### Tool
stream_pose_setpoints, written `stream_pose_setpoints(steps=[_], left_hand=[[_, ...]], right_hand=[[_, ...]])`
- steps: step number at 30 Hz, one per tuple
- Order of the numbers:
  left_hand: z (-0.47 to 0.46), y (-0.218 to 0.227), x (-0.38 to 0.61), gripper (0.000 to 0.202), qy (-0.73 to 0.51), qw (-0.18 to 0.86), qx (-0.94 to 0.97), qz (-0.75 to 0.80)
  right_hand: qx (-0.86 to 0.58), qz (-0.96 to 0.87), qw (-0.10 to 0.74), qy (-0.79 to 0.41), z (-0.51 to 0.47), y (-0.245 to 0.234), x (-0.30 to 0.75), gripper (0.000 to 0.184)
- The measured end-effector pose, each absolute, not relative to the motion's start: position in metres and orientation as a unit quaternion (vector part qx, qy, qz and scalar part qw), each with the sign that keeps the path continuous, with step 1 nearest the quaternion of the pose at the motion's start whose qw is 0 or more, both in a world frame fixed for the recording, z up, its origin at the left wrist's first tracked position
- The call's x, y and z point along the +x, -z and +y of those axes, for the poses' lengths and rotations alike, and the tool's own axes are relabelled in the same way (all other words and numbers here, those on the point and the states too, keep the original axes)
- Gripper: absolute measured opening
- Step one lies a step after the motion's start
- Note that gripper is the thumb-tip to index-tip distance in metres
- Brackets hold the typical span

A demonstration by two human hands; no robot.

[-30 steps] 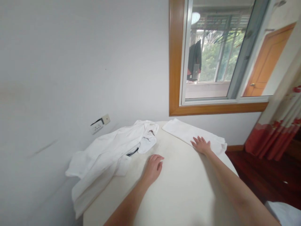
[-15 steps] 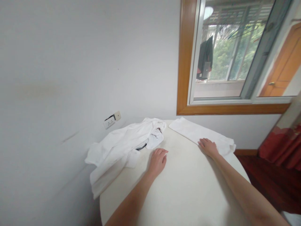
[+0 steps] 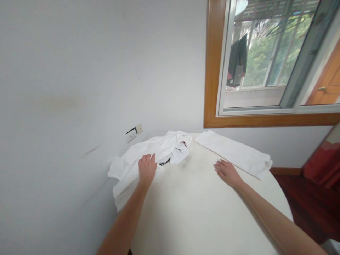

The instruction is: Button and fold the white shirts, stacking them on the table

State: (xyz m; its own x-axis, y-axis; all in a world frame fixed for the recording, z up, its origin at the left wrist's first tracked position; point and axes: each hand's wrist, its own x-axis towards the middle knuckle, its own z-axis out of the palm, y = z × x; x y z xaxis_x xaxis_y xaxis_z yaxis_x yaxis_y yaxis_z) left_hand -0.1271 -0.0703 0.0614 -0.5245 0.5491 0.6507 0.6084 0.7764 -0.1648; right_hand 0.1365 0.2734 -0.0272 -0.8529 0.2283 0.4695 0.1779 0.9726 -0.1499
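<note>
We have our left hand [image 3: 147, 169] at the crumpled white garment [image 3: 162, 146], which spreads beneath and beyond its bent fingers, though we cannot tell whether they have gripped any of it. Our right hand [image 3: 226, 172] is released, its fingers loosely extended low over the counter [image 3: 196, 209], with the folded white cloth [image 3: 236, 151] just beyond and to the right of it. Past our left hand, we see a wall socket [image 3: 131, 136].

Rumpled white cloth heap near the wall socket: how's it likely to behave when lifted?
Probably floppy: the heap lies in loose creases and its left end droops past the table edge. Likely to lift unevenly, since a loose flap spreads at its right end. Unlikely to roll, being slumped.
</note>
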Motion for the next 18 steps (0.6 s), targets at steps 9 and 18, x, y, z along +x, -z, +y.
stream_pose_setpoints(steps=[9, 18], left_hand=[[-0.062, -0.061, -0.130, 0.014, 0.073, 0.399, -0.401, -0.821], [-0.029, -0.051, -0.071, 0.013, 0.058, 0.361, -0.549, -0.751]], right_hand=[[-0.083, -0.956, 0.273, -0.074, 0.276, 0.026, 0.138, 0.034], [-0.074, -0.955, 0.275, -0.083, 0.272, 0.020, 0.139, 0.034]])
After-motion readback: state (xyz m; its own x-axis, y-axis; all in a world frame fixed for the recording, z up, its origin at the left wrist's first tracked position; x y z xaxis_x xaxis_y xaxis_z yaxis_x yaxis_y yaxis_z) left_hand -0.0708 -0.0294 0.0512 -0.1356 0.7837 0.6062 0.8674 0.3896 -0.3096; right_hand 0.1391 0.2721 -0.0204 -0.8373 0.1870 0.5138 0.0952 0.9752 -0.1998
